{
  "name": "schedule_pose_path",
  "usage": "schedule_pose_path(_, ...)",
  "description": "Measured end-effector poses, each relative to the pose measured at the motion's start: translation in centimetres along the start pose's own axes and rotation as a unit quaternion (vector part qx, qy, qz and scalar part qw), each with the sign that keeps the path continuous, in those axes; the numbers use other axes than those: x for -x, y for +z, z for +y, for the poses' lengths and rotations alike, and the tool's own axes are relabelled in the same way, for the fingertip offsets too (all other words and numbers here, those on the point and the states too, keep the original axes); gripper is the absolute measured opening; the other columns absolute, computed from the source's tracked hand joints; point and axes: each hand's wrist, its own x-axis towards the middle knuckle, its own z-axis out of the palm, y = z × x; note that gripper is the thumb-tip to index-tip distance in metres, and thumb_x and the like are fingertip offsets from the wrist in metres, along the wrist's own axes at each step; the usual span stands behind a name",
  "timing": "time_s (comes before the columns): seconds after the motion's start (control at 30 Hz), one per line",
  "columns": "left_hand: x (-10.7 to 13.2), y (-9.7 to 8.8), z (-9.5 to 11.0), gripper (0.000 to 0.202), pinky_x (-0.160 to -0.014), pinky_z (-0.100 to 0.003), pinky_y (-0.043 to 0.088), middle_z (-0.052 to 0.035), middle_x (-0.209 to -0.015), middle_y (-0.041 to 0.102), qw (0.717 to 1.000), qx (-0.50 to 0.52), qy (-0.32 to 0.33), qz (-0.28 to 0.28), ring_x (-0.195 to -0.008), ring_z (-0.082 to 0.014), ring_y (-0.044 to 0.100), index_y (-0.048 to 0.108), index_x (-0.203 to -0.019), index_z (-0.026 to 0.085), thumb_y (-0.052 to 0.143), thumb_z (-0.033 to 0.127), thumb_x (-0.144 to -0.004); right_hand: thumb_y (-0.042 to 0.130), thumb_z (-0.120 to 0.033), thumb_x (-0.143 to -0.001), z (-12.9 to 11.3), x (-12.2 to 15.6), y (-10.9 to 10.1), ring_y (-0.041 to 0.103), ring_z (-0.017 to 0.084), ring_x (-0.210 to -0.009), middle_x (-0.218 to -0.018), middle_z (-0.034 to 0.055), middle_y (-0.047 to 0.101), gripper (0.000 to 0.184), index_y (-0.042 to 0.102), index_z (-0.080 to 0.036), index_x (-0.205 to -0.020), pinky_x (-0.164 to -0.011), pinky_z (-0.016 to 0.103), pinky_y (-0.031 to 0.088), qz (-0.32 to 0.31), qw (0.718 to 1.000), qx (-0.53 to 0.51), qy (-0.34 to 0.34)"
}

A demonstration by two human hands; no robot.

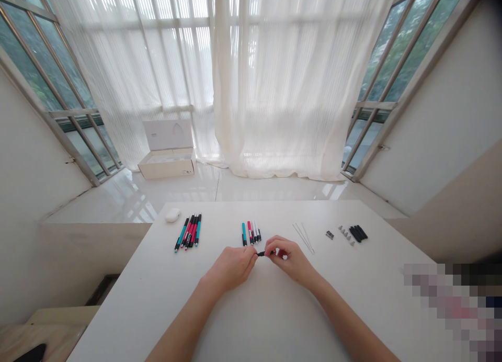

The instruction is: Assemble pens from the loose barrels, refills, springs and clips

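Note:
Both my hands meet over the middle of the white table (274, 320). My left hand (231, 267) is closed, its fingertips pinching one end of a small black pen part (262, 253). My right hand (286, 257) is closed on the other end of that same part. Just beyond my hands lies a short row of pen barrels (251, 232) in teal, pink and white. A bundle of several assembled pens (189, 231) in teal, red and black lies further left.
A small white case (172, 214) sits by the pens at the far left. Thin refills (304, 236), a small dark piece (329, 235), grey tips (345, 232) and black grips (358, 232) lie to the right. An open white box (168, 153) stands on the floor by the curtain.

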Motion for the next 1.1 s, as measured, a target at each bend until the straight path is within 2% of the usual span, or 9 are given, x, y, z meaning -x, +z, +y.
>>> schedule_pose_path(0.17, -0.06, 0.04, -0.14, 0.022, -0.058, -0.025, 0.043, -0.0019, -0.079, 0.064, 1.000, 0.004, 0.005, 0.020, -0.069, -0.0179, 0.062, 0.050, -0.091, 0.020, 0.030, 0.026, -0.098, 0.059, -0.027, -0.079, 0.04, 0.05, -0.11, 0.056, 0.014, -0.070, -0.086, 0.0035, 0.063, 0.010, 0.066, -0.020, -0.078, -0.056, 0.024, 0.044, 0.006, 1.000, -0.009, 0.018)
schedule_pose_path(0.3, -0.13, 0.07, -0.36, 0.017, -0.058, -0.024, 0.041, -0.0014, -0.079, 0.063, 0.999, 0.022, 0.001, 0.043, -0.067, -0.0166, 0.060, 0.049, -0.088, 0.020, 0.034, 0.022, -0.095, 0.062, -0.038, -0.079, 0.12, 0.07, -0.34, 0.053, 0.012, -0.064, -0.074, 0.0000, 0.059, 0.021, 0.067, -0.021, -0.089, -0.055, 0.024, 0.044, 0.039, 0.997, -0.023, 0.067)
schedule_pose_path(0.4, -0.12, 0.22, -0.55, 0.014, -0.061, -0.025, 0.043, -0.0021, -0.086, 0.064, 0.997, 0.045, -0.011, 0.056, -0.072, -0.0166, 0.061, 0.049, -0.094, 0.020, 0.036, 0.017, -0.091, 0.061, -0.045, -0.079, 0.32, -0.03, -0.55, 0.052, 0.013, -0.066, -0.071, -0.0001, 0.056, 0.028, 0.067, -0.020, -0.089, -0.055, 0.024, 0.043, 0.065, 0.993, -0.050, 0.082)
schedule_pose_path(0.53, -0.08, 0.32, -0.67, 0.024, -0.066, -0.025, 0.044, -0.0034, -0.096, 0.065, 0.996, 0.065, -0.018, 0.053, -0.078, -0.0168, 0.062, 0.048, -0.108, 0.020, 0.037, 0.012, -0.088, 0.061, -0.049, -0.079, 0.65, -0.20, -0.65, 0.050, 0.014, -0.066, -0.067, -0.0010, 0.051, 0.032, 0.066, -0.019, -0.089, -0.055, 0.024, 0.042, 0.083, 0.990, -0.066, 0.090)
schedule_pose_path(0.67, -0.03, 0.15, -0.57, 0.026, -0.066, -0.025, 0.044, -0.0031, -0.096, 0.066, 0.997, 0.058, -0.019, 0.039, -0.079, -0.0169, 0.063, 0.047, -0.110, 0.020, 0.036, 0.010, -0.088, 0.060, -0.050, -0.079, 0.76, -0.26, -0.59, 0.046, 0.013, -0.063, -0.066, -0.0023, 0.047, 0.033, 0.066, -0.019, -0.089, -0.053, 0.024, 0.039, 0.085, 0.989, -0.067, 0.100)
schedule_pose_path(0.73, 0.00, 0.04, -0.45, 0.023, -0.065, -0.025, 0.043, -0.0028, -0.096, 0.066, 0.998, 0.050, -0.023, 0.038, -0.079, -0.0172, 0.063, 0.048, -0.107, 0.020, 0.036, 0.012, -0.090, 0.060, -0.051, -0.079, 0.74, -0.27, -0.56, 0.045, 0.013, -0.063, -0.065, -0.0023, 0.046, 0.034, 0.066, -0.019, -0.090, -0.053, 0.024, 0.039, 0.083, 0.989, -0.065, 0.100)
schedule_pose_path(0.83, -0.01, -0.04, -0.26, 0.016, -0.062, -0.025, 0.042, -0.0026, -0.091, 0.067, 0.998, 0.036, -0.034, 0.039, -0.073, -0.0175, 0.063, 0.050, -0.100, 0.020, 0.035, 0.024, -0.095, 0.059, -0.050, -0.080, 0.68, -0.26, -0.48, 0.044, 0.013, -0.062, -0.065, -0.0022, 0.046, 0.033, 0.065, -0.019, -0.091, -0.053, 0.024, 0.038, 0.071, 0.991, -0.060, 0.099)
schedule_pose_path(0.93, -0.11, 0.05, -0.20, 0.024, -0.059, -0.024, 0.041, -0.0025, -0.087, 0.067, 0.998, 0.016, -0.043, 0.040, -0.070, -0.0177, 0.063, 0.050, -0.093, 0.020, 0.032, 0.035, -0.099, 0.058, -0.051, -0.080, 0.58, -0.22, -0.27, 0.045, 0.012, -0.061, -0.065, -0.0023, 0.047, 0.034, 0.065, -0.020, -0.089, -0.053, 0.024, 0.039, 0.058, 0.992, -0.051, 0.097)
schedule_pose_path(1.1, -0.25, 0.27, -0.41, 0.027, -0.058, -0.024, 0.040, -0.0037, -0.085, 0.067, 0.998, -0.007, -0.052, 0.033, -0.069, -0.0179, 0.064, 0.050, -0.091, 0.019, 0.030, 0.034, -0.100, 0.058, -0.048, -0.080, 0.41, -0.14, -0.69, 0.049, 0.012, -0.061, -0.068, -0.0015, 0.053, 0.031, 0.066, -0.020, -0.090, -0.054, 0.024, 0.041, 0.052, 0.993, -0.046, 0.094)
